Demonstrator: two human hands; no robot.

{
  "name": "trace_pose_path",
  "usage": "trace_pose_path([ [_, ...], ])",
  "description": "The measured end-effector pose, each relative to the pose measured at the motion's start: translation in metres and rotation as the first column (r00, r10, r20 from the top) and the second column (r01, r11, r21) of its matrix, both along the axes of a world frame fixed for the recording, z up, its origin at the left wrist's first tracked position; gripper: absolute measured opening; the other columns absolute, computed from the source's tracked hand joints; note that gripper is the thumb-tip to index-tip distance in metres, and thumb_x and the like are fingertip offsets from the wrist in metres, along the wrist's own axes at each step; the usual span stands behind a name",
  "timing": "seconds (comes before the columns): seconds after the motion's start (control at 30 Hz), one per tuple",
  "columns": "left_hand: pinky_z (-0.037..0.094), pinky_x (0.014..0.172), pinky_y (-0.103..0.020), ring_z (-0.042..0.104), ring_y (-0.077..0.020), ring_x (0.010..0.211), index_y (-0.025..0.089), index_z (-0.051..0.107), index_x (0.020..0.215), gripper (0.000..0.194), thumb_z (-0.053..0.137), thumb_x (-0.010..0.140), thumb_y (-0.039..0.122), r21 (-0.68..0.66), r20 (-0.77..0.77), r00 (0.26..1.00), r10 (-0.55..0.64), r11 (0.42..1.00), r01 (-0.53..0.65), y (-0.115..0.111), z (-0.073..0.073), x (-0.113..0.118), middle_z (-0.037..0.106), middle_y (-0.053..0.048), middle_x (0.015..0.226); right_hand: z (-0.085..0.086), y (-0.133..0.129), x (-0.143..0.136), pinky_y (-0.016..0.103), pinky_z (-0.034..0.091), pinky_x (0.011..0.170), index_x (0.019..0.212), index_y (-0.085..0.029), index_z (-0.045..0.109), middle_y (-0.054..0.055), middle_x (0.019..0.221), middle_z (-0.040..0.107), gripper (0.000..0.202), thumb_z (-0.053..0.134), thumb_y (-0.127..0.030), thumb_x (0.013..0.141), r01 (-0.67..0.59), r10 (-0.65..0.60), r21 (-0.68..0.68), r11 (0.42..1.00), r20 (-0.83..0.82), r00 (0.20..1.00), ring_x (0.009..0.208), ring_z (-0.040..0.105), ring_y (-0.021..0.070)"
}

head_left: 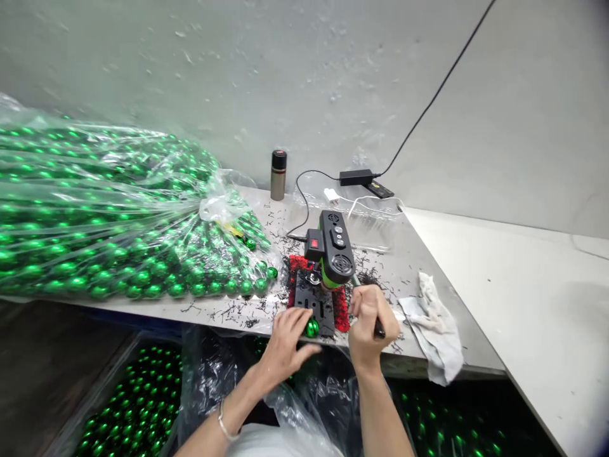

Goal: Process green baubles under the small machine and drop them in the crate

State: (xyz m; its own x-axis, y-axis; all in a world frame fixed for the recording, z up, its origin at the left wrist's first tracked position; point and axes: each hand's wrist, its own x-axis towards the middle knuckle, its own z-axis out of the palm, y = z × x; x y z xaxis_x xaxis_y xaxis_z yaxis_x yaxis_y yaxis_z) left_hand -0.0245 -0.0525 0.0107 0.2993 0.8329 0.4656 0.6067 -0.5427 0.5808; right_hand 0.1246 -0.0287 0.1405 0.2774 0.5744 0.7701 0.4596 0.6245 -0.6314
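A small black-and-green bench drill press (337, 247) stands on the table, its black slotted base plate (314, 303) resting on a red mat (341, 310). At the front edge of that plate, my left hand (288, 339) has its fingers curled over a shiny green ball (311, 327), thumb apart below. A second green ball may be there; the fingers hide part of it. My right hand (371, 317) is closed in a fist around the lever handle (379, 329) at the machine's right side, with the black tip sticking out.
A large clear bag of green balls (118, 222) covers the left side. Behind stand a bottle (278, 175), a power adapter (356, 178) and a clear plastic tray (371, 231). A white cloth (438, 336) hangs over the right edge. Black shavings litter the table. A bin of balls (133, 406) stands below.
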Motion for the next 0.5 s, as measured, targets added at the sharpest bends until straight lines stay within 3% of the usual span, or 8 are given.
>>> trace_pose_path([
  [0.07,0.042,0.107,-0.053,0.05,-0.0353,0.133,0.015,0.046,0.147,0.072,0.063,0.09,0.055,0.05,-0.067,0.998,0.018,0.999,-0.015,0.0,0.006,-0.013,0.056,-0.021,0.143,-0.007,0.0,-0.002,0.027,0.036,0.054,0.063,-0.02,0.046,-0.003,0.06,0.047,0.035,0.044,-0.015,0.098,0.017,-0.016,0.045,0.999,-0.015,1.0,0.057,0.048,0.0099],
  [0.1,0.041,0.108,-0.053,0.049,-0.0353,0.134,0.014,0.045,0.147,0.068,0.059,0.093,0.054,0.066,-0.094,0.993,0.066,0.996,-0.06,0.008,0.012,-0.02,0.054,-0.021,0.145,-0.012,0.0,-0.003,0.027,0.035,0.054,0.062,-0.02,0.045,-0.003,0.06,0.047,0.036,0.044,-0.015,0.098,0.023,-0.021,0.061,0.998,-0.025,0.999,0.057,0.049,0.01],
  [0.2,0.041,0.106,-0.05,0.054,-0.0312,0.127,0.014,0.056,0.136,0.039,0.043,0.103,0.031,0.037,-0.22,0.94,0.262,0.965,-0.26,0.054,0.037,-0.042,0.061,-0.019,0.137,-0.022,0.0,-0.004,0.026,0.035,0.054,0.061,-0.02,0.042,-0.003,0.06,0.048,0.037,0.044,-0.014,0.098,0.034,-0.031,0.087,0.996,-0.031,0.999,0.058,0.05,0.0102],
  [0.23,0.042,0.103,-0.048,0.059,-0.0302,0.12,0.013,0.06,0.131,0.035,0.043,0.103,0.026,-0.008,-0.308,0.911,0.274,0.957,-0.29,0.072,0.046,-0.05,0.065,-0.018,0.131,-0.025,0.0,-0.004,0.026,0.035,0.054,0.061,-0.02,0.042,-0.003,0.06,0.048,0.037,0.044,-0.014,0.098,0.037,-0.035,0.092,0.995,-0.025,0.999,0.058,0.05,0.0103],
  [0.27,0.043,0.098,-0.046,0.062,-0.0301,0.112,0.012,0.064,0.124,0.031,0.044,0.102,0.023,-0.046,-0.399,0.882,0.251,0.955,-0.292,0.088,0.054,-0.056,0.069,-0.018,0.122,-0.026,0.0,-0.003,0.026,0.035,0.053,0.061,-0.02,0.042,-0.003,0.06,0.048,0.037,0.044,-0.015,0.098,0.04,-0.039,0.094,0.995,-0.019,0.999,0.058,0.051,0.0104],
  [0.37,0.043,0.09,-0.043,0.066,-0.0299,0.094,0.012,0.071,0.1,0.019,0.056,0.097,0.023,-0.091,-0.476,0.858,0.195,0.959,-0.269,0.118,0.066,-0.07,0.074,-0.015,0.093,-0.031,0.001,-0.002,0.026,0.035,0.052,0.062,-0.02,0.042,-0.003,0.061,0.048,0.036,0.044,-0.016,0.098,0.048,-0.047,0.085,0.995,-0.015,0.999,0.057,0.051,0.0106],
  [0.5,0.043,0.086,-0.04,0.066,-0.0284,0.085,0.017,0.072,0.092,0.009,0.069,0.087,0.023,-0.134,-0.49,0.857,0.159,0.958,-0.254,0.118,0.06,-0.077,0.073,-0.011,0.083,-0.04,0.001,-0.002,0.026,0.038,0.052,0.062,-0.021,0.042,-0.003,0.062,0.048,0.036,0.043,-0.017,0.098,0.04,-0.037,0.081,0.996,-0.042,0.998,0.058,0.052,0.0111],
])
